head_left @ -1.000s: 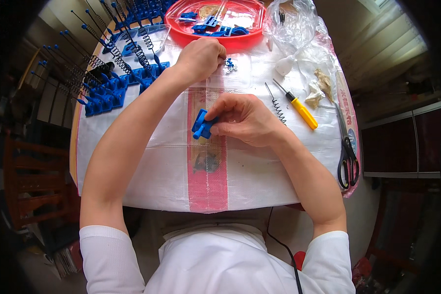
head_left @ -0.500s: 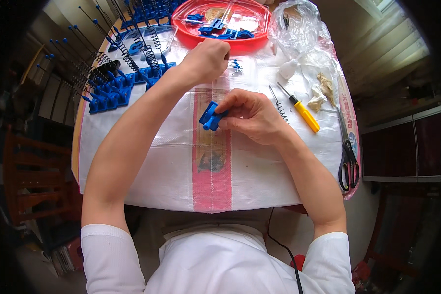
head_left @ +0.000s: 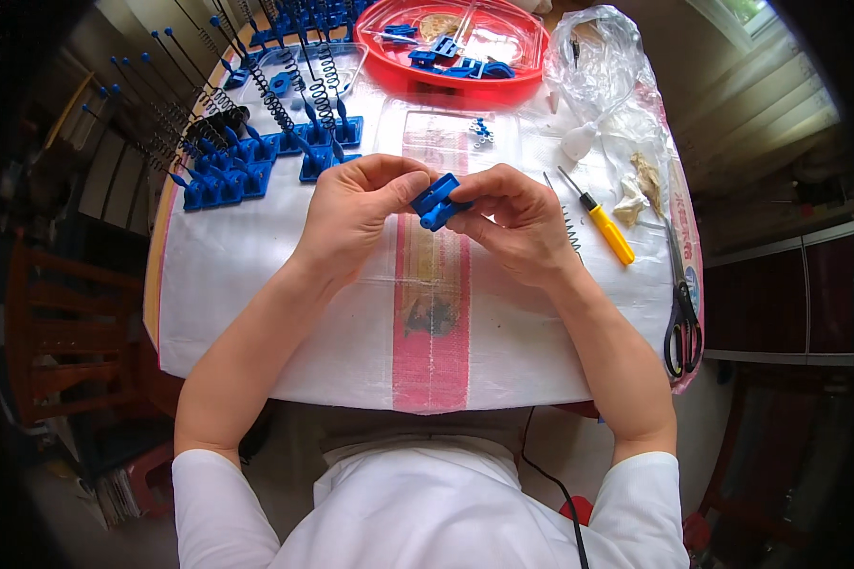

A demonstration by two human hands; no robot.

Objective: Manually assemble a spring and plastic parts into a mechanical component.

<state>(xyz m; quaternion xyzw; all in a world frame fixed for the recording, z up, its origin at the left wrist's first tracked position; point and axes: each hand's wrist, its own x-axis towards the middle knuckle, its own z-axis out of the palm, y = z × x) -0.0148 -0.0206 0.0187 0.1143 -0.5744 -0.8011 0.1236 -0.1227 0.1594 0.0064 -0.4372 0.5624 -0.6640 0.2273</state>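
Note:
Above the middle of the table, my right hand (head_left: 517, 223) pinches a small blue plastic part (head_left: 436, 201) with a flat plate and a short round tube. My left hand (head_left: 361, 204) meets the part's left end, thumb and index finger closed together. Whatever those left fingertips hold, if anything, is too small or hidden to make out. Just beyond the hands, a clear shallow tray (head_left: 422, 119) has several tiny blue and white pieces (head_left: 481, 132) at its right. A spring (head_left: 571, 237) lies beside my right hand, partly hidden by it.
Several blue bases (head_left: 223, 190) with upright springs and rods crowd the back left. At the back stands a red tray (head_left: 446, 90) holding blue parts. A yellow-handled screwdriver (head_left: 609, 228), a white bulb (head_left: 577, 144), a clear plastic bag (head_left: 603, 57) and black scissors (head_left: 683, 327) lie at right.
My left hand has come back from near the tiny pieces to the blue part. The right hand still holds the part, now a little higher. The whole view has shifted slightly.

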